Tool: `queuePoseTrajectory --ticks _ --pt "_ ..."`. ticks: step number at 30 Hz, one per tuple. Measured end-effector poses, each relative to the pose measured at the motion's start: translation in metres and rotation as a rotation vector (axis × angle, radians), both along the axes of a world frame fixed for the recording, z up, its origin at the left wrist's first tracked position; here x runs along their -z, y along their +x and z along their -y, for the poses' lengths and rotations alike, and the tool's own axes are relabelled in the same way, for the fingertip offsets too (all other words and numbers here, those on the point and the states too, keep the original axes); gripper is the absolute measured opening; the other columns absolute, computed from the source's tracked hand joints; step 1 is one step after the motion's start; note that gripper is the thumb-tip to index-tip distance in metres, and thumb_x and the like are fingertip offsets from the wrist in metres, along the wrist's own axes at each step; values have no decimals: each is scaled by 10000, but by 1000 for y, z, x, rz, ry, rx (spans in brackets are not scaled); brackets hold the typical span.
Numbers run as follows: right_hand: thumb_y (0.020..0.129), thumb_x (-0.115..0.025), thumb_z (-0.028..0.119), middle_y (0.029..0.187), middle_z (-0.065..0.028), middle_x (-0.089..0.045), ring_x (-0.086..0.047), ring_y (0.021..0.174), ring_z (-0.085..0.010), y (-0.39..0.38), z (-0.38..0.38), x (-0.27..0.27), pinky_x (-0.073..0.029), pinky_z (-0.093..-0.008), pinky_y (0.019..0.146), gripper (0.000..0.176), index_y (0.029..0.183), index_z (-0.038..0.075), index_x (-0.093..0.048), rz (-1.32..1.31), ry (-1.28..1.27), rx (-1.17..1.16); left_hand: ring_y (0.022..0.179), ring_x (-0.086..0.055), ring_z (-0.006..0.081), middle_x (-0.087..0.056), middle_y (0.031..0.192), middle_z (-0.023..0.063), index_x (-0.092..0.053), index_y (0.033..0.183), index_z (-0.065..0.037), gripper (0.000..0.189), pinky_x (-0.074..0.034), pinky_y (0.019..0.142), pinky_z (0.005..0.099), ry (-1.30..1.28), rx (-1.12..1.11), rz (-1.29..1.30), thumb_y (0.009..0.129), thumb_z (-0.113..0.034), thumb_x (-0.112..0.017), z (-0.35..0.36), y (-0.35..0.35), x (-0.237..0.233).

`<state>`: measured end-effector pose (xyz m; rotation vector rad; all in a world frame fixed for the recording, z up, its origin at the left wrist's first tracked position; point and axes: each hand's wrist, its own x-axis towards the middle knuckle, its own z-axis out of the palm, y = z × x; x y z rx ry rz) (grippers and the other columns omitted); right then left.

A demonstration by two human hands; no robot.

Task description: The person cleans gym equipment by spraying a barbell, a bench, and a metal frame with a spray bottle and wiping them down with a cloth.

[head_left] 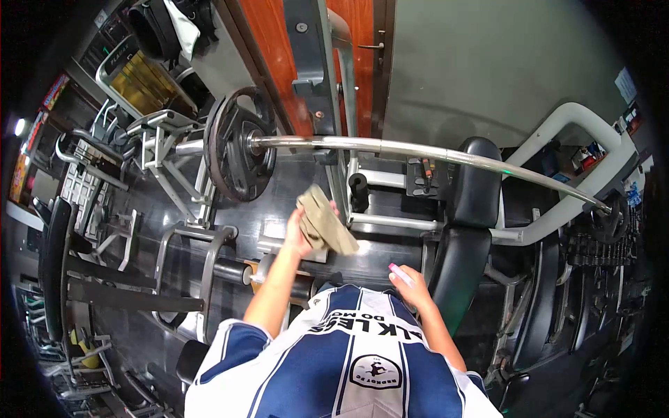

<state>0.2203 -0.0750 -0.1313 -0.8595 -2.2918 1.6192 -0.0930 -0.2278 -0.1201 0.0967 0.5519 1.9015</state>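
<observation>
My left hand [298, 235] is closed around a folded beige cloth [326, 221], held up in front of my chest. Lower and to the right, my right hand [411, 287] holds a small white object with a pink tip [399, 273], which points up and left. Beyond both hands a long metal barbell [390, 146] lies across the rack, with a black weight plate [240, 144] on its left end. Right of my hands stands a black padded bench [461, 268].
A grey rack upright [317, 76] rises ahead, before a wooden door [268, 49] and a grey wall [481, 63]. Exercise machines with metal frames [167, 164] fill the left side. A rack of dumbbells [592, 252] is at the far right.
</observation>
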Motion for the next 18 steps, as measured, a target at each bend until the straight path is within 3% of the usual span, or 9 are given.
queuePoseTrajectory --ticks 2,4,9,10,12,14,15,16,18 --pt "887 -677 316 715 -142 -574 -563 634 -266 -1 -3 2 -451 -385 625 329 811 8 -590 13 -25 7 1304 -496 324 -498 1440 145 -425 1437 -75 614 -387 1101 509 -303 -137 -47 956 -456 -450 7 -30 32" --pt "891 -670 313 717 -142 -581 -570 637 -268 -1 -7 3 -455 -384 629 322 814 9 -595 17 -47 31 1272 -522 312 -527 1404 131 -429 1424 -77 614 -417 1068 492 -318 -165 -21 954 -471 -451 11 -20 45" --pt "890 -676 259 752 -162 -612 -616 690 -303 16 -10 5 -475 -388 657 267 831 7 -613 -31 8 72 1264 -526 279 -544 1383 107 -448 1407 -90 598 -445 1034 433 -535 -251 111 950 -473 -486 33 66 86" --pt "882 -685 237 783 -169 -622 -639 742 -327 22 -9 22 -493 -390 681 233 857 11 -632 -30 -102 94 1273 -518 276 -541 1387 104 -447 1412 -93 590 -434 1044 425 -596 -259 147 957 -467 -475 37 89 92" --pt "885 -683 239 813 -172 -634 -651 788 -350 33 -12 41 -506 -395 701 216 893 25 -656 19 -17 27 1283 -504 276 -530 1401 98 -429 1434 -95 579 -410 1061 423 -696 -226 77 973 -445 -455 49 125 128" --pt "882 -681 253 806 -175 -628 -633 775 -376 34 -16 46 -502 -414 693 220 904 35 -663 73 -40 -28 1258 -527 266 -554 1376 96 -464 1412 -105 587 -417 1056 428 -819 -278 13 937 -447 -506 61 157 132" --pt "882 -675 261 798 -175 -622 -626 771 -384 30 -19 53 -500 -426 691 227 898 35 -659 1 74 -133 1141 -578 236 -609 1254 102 -526 1346 -84 511 -454 975 392 -878 -347 -171 926 -375 -510 68 167 136" --pt "883 -670 270 791 -175 -615 -618 767 -393 29 -17 58 -497 -437 688 235 892 35 -655 -65 175 -241 1141 -578 236 -609 1254 102 -526 1346 -84 511 -454 975 392 -925 -339 -148 926 -375 -510 85 172 133" --pt "880 -661 280 784 -176 -602 -607 756 -397 3 -23 52 -488 -452 675 250 866 32 -638 -34 104 -214 1007 -596 203 -633 1106 101 -586 1247 -53 424 -475 878 357 -1308 -176 -495 906 -290 -497 120 179 114"
